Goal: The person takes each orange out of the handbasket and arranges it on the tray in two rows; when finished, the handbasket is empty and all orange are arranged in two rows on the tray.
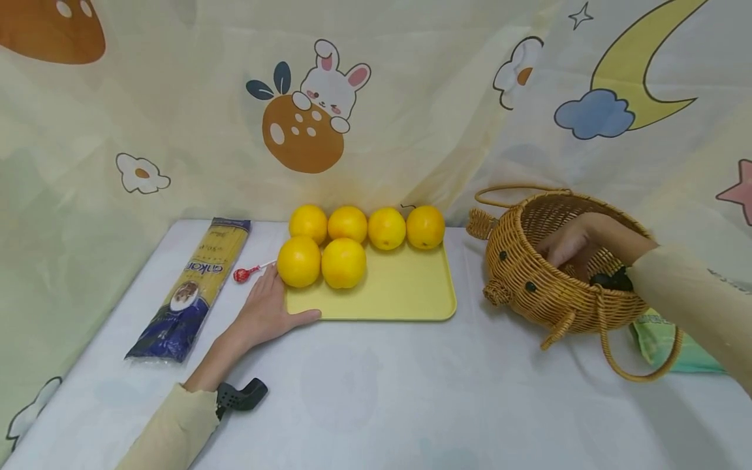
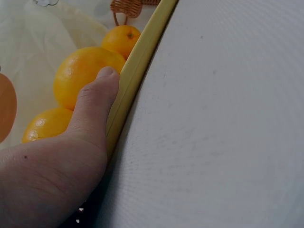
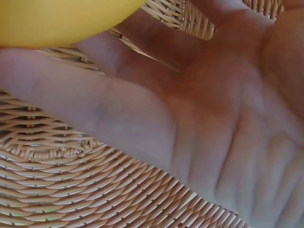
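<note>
My left hand (image 1: pixel 267 307) rests at the left front corner of a yellow tray (image 1: pixel 405 284). Its fingers run along the tray's left side, and the thumb lies along the front rim. Several oranges (image 1: pixel 343 263) stand on the tray, four across the back and two in front at the left. My right hand (image 1: pixel 566 245) reaches into a pig-shaped wicker basket (image 1: pixel 564 303). In the right wrist view, its extended fingers lie right at the underside of an orange (image 3: pixel 61 21); the thumb's tip is hidden. That orange is hidden in the head view.
A lollipop (image 1: pixel 242 275) with a red wrapper lies left of the tray, its stick close to my left fingertips. Farther left is a pack of spaghetti (image 1: pixel 196 287). A green packet (image 1: pixel 675 343) sits behind the basket's handle at the right. Patterned cloth (image 1: pixel 411 98) hangs behind the table.
</note>
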The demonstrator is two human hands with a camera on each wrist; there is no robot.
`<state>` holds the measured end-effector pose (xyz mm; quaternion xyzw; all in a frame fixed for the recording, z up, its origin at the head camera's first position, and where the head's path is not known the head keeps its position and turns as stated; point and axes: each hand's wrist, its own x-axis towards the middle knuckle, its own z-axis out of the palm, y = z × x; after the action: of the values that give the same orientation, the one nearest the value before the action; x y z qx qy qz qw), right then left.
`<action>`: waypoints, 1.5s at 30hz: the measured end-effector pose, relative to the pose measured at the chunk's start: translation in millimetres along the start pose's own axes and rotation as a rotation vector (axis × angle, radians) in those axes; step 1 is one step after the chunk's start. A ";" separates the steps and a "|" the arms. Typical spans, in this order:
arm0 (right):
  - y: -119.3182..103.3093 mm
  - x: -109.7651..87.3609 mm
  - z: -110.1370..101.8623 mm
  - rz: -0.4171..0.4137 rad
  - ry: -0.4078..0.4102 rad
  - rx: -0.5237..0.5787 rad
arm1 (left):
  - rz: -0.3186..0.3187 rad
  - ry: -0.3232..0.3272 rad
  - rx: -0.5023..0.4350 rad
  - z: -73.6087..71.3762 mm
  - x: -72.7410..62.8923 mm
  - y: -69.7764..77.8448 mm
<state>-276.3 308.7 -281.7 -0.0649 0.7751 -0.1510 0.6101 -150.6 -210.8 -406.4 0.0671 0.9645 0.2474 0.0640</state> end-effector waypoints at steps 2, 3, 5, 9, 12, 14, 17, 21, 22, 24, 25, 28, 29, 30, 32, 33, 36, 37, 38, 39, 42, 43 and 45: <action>0.1 -0.8 -1.1 -0.012 -0.015 0.006 | -0.001 0.001 -0.003 -0.2 -0.2 0.3; 0.4 -0.8 -2.3 -0.022 -0.031 0.006 | 0.000 0.002 -0.005 -0.3 -0.3 0.5; 0.5 -0.9 -4.7 -0.044 -0.071 0.008 | -0.002 0.001 -0.010 -0.7 -0.3 1.0; 1.0 0.7 -8.7 -0.083 -0.167 0.024 | -0.011 -0.006 -0.008 -1.0 -1.2 1.7; 1.3 1.3 -8.4 -0.085 -0.181 0.036 | -0.015 -0.010 -0.008 -0.8 -1.7 2.1; 1.6 1.6 -7.1 -0.079 -0.171 0.046 | -0.016 -0.010 -0.010 -0.6 -1.9 2.1; 2.7 1.7 -6.3 -0.081 -0.163 0.062 | -0.015 -0.009 -0.006 0.1 -1.2 1.7; 4.8 1.4 -7.5 -0.094 -0.148 0.075 | -0.016 -0.012 -0.005 1.0 -1.0 1.8; 5.4 1.3 -7.9 -0.095 -0.140 0.074 | -0.017 -0.013 -0.003 1.2 -1.0 1.9; 6.5 1.2 -8.4 -0.098 -0.120 0.071 | -0.019 -0.015 -0.001 1.3 -1.1 2.2; 6.9 1.0 -8.4 -0.095 -0.109 0.069 | -0.020 -0.015 0.001 1.2 -1.1 2.2; 7.8 1.6 -8.4 -0.095 -0.074 0.077 | -0.020 -0.015 0.003 0.2 -1.2 2.8; 7.8 2.2 -8.4 -0.096 -0.060 0.082 | -0.019 -0.016 0.003 -0.3 -1.4 3.0; 7.5 2.5 -8.3 -0.099 -0.044 0.092 | -0.018 -0.015 0.002 -1.1 -1.6 3.5; 7.0 3.7 -8.7 -0.114 -0.016 0.106 | -0.018 -0.015 -0.001 -2.8 -2.3 4.7; 6.4 4.2 -9.1 -0.124 0.003 0.104 | -0.018 -0.014 -0.002 -3.5 -2.8 5.3; 5.1 4.6 -10.5 -0.149 0.054 0.088 | -0.016 -0.012 -0.006 -4.4 -3.1 6.0; 5.0 4.5 -11.4 -0.160 0.064 0.081 | -0.015 -0.011 -0.006 -4.2 -3.0 5.8; 5.1 4.3 -11.8 -0.173 0.074 0.079 | -0.013 -0.009 -0.005 -3.8 -2.9 5.6; 4.9 3.6 -12.3 -0.186 0.091 0.075 | -0.011 -0.006 -0.005 -3.5 -2.7 5.3; 5.6 -0.2 -13.9 -0.248 0.129 0.079 | -0.007 0.000 0.001 -1.9 -1.9 3.7; 5.9 -2.7 -14.3 -0.272 0.149 0.078 | -0.007 0.000 0.002 -1.4 -1.8 3.5; 6.0 -9.1 -15.2 -0.309 0.206 0.069 | -0.007 -0.002 0.000 -0.9 -1.6 3.4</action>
<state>-288.2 319.3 -272.0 -0.1463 0.8086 -0.2753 0.4990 -148.7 -208.5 -403.9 0.0639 0.9646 0.2473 0.0659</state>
